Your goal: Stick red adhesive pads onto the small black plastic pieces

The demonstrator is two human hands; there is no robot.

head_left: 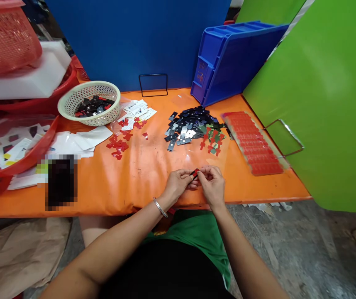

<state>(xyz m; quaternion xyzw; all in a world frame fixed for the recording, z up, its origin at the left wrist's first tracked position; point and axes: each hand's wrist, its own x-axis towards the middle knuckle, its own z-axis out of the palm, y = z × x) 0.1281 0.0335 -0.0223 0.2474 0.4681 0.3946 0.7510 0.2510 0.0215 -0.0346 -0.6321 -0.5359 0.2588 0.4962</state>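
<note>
Between my fingertips is a small black piece with a red part (195,172) on it. My left hand (178,182) pinches it from the left, with a silver bracelet at that wrist. From the other side my right hand (213,185) presses on it with thumb and fingers. Beyond my hands lies a heap of dark T-shaped pieces (184,126), some with shiny faces. Red cross-shaped cutouts (210,141) on a clear sheet rest just in front of that heap. Loose red pieces (118,145) are scattered to the left.
A cream basket (87,122) holds dark and red pieces at the back left. Red baskets (49,137) and papers (92,139) crowd the left side. A red sheet (252,145) lies right, by a green panel (321,104). A blue crate (240,62) leans at the back.
</note>
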